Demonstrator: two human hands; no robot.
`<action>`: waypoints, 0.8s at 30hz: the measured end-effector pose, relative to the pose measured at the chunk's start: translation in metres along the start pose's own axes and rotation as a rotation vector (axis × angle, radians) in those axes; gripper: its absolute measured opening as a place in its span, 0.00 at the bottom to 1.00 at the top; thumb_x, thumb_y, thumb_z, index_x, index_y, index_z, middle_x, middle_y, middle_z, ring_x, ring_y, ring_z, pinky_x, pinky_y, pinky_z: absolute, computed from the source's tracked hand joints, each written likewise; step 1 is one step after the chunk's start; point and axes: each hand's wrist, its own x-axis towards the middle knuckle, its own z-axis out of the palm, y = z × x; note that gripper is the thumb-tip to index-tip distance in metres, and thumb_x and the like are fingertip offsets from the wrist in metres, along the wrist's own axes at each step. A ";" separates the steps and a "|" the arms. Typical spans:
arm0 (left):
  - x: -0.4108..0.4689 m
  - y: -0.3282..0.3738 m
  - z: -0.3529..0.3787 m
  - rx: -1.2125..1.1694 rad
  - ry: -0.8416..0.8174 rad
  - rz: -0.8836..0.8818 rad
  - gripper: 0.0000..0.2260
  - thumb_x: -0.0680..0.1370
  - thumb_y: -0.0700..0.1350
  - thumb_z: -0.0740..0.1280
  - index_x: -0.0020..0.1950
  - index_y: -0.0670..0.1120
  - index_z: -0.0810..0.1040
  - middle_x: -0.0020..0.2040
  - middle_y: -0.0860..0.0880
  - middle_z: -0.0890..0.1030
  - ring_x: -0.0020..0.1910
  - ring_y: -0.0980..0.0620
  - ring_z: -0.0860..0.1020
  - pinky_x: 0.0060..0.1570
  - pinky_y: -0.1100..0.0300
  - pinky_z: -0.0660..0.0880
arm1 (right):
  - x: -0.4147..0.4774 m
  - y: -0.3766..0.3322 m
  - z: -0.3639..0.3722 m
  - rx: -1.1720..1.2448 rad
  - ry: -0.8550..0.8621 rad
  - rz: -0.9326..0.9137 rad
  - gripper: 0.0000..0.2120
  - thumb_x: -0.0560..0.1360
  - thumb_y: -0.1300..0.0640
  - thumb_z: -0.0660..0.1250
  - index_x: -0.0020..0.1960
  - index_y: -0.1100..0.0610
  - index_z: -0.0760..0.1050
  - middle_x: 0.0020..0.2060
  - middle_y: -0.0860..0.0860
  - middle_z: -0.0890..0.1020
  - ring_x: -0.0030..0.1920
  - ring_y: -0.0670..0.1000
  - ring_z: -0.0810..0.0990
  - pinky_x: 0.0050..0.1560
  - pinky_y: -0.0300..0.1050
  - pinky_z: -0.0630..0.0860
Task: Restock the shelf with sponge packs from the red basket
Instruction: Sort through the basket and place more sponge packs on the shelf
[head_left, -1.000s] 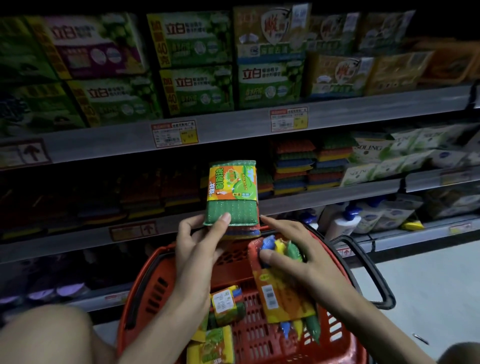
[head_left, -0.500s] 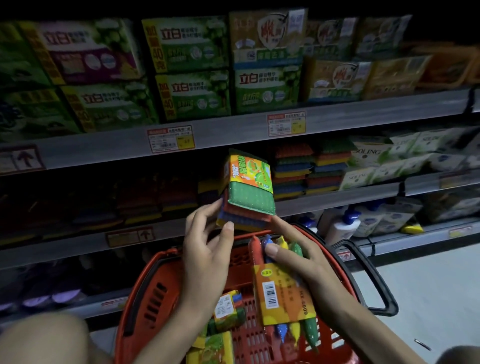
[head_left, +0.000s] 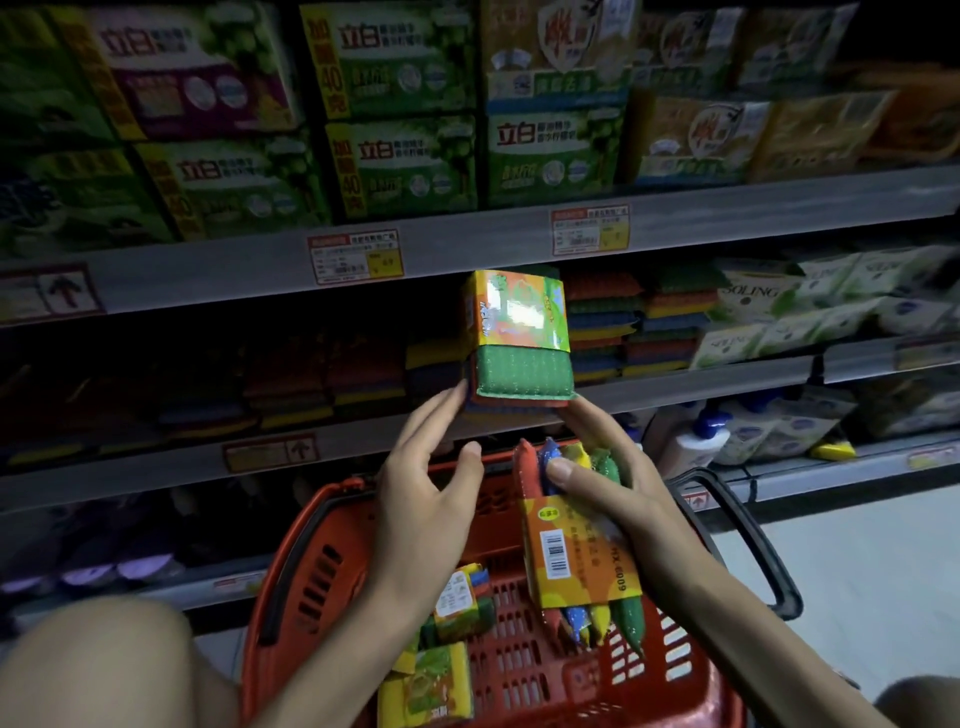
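A sponge pack (head_left: 519, 338) with a green top layer and an orange-yellow label hovers at the front of the middle shelf (head_left: 691, 382), close to stacked sponge packs (head_left: 618, 322). The straight fingertips of my left hand (head_left: 431, 499) touch its lower left edge, with the thumb apart. My right hand (head_left: 623, 493) props the pack's lower right corner with its fingers. Its thumb pins a pack of coloured scrubbers (head_left: 571, 556) with an orange barcode card. Both hands are above the red basket (head_left: 311, 561), where more sponge packs (head_left: 431, 680) lie.
Detergent boxes (head_left: 395, 104) fill the top shelf. White-green Soling packs (head_left: 810, 312) sit to the right of the sponges, and pump bottles (head_left: 696, 441) stand on the lower shelf. The basket's black handle (head_left: 753, 540) hangs to the right, over pale floor (head_left: 857, 571).
The green-topped pack has gone up and forward to the shelf front, turned label-end away. My left thumb has come off it; only fingertips touch. The right hand still holds the scrubber pack.
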 end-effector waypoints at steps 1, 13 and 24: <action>0.000 0.001 0.002 -0.010 -0.005 -0.013 0.23 0.83 0.39 0.66 0.76 0.55 0.72 0.73 0.65 0.73 0.73 0.67 0.68 0.74 0.55 0.69 | 0.002 0.000 0.001 0.016 0.008 0.003 0.41 0.62 0.38 0.76 0.74 0.37 0.70 0.71 0.33 0.74 0.72 0.38 0.71 0.75 0.55 0.68; 0.004 -0.003 0.007 -0.067 0.048 -0.139 0.24 0.83 0.40 0.66 0.71 0.65 0.71 0.71 0.59 0.77 0.68 0.55 0.77 0.66 0.53 0.77 | 0.008 0.003 0.006 -0.031 0.007 -0.011 0.40 0.61 0.35 0.75 0.72 0.31 0.69 0.70 0.30 0.73 0.70 0.35 0.73 0.68 0.46 0.73; 0.023 0.009 0.026 -0.180 0.084 -0.152 0.23 0.82 0.35 0.64 0.61 0.66 0.74 0.66 0.59 0.79 0.60 0.66 0.79 0.61 0.62 0.78 | 0.035 0.006 0.003 0.019 0.058 -0.050 0.37 0.67 0.46 0.77 0.75 0.41 0.70 0.66 0.40 0.79 0.63 0.40 0.80 0.61 0.46 0.80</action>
